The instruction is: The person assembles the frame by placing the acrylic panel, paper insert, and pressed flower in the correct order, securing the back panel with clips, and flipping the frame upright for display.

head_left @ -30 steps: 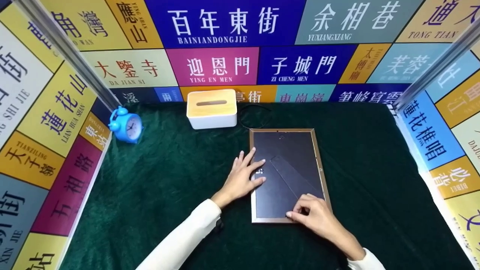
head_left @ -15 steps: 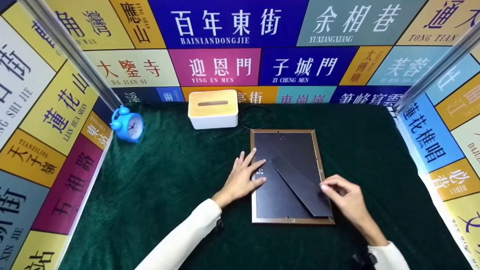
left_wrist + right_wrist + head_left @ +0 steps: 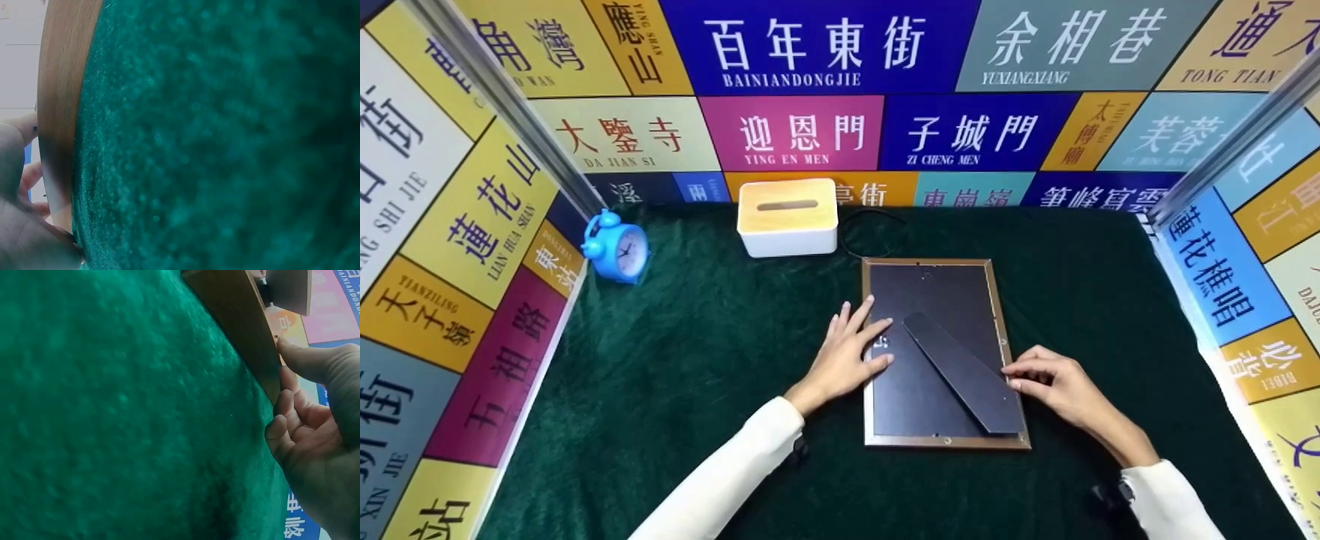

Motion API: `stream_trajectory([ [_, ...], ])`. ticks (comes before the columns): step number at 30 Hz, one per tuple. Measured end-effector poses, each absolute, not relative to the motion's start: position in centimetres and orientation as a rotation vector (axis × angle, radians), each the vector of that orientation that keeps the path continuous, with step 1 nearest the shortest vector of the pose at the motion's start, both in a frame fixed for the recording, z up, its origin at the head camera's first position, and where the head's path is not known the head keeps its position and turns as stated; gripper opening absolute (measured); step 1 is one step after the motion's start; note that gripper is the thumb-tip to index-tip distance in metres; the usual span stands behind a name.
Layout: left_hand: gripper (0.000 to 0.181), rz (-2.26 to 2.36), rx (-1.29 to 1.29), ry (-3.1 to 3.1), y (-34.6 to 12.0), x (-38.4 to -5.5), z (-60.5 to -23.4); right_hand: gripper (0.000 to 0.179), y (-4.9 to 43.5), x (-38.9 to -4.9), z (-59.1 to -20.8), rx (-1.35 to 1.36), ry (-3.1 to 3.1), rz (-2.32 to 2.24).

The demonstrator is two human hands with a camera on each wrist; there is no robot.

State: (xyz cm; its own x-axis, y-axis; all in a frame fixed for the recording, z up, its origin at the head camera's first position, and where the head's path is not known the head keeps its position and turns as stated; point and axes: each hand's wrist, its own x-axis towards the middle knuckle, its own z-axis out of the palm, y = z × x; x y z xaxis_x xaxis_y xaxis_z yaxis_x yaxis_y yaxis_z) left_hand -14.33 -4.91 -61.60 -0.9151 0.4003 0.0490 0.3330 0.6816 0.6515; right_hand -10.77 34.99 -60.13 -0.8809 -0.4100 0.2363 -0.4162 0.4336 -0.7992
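A picture frame (image 3: 915, 405) with a brown border lies face down, its black back upward. Its easel stand (image 3: 960, 375) is tilted up off the backing, slanting toward the lower right. My left hand (image 3: 840, 360) rests on the left border, fingers spread over the back; the left wrist view shows the brown side (image 3: 62, 112) beside that hand. At the right border, my right hand (image 3: 1061, 382) has its curled fingers and thumb at the edge. Up close in the right wrist view, thumb and fingertips of this hand (image 3: 315, 399) touch the frame's rim (image 3: 242, 320).
Green cloth (image 3: 697, 337) covers the table. A tissue box (image 3: 787, 225) with a wooden lid stands at the back, a black cable (image 3: 877, 217) beside it. At the back left is a blue alarm clock (image 3: 616, 247). Printed panels (image 3: 810, 60) wall in three sides.
My right hand has moved from the frame's bottom border to its right border. The stand, flat against the backing at first, has swung up. My left hand has stayed put.
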Motion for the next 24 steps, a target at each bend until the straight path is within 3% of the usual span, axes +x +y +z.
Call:
stream_trajectory([
  [17,0.064,1.041,0.599,2.785,-5.2,-14.2,-61.5,0.023,34.5,-11.4,-58.9,0.792,-2.767,1.325],
  [24,0.063,1.05,0.602,2.771,-5.1,-14.2,-61.7,0.018,35.9,-12.9,-59.6,0.747,-2.761,1.645],
])
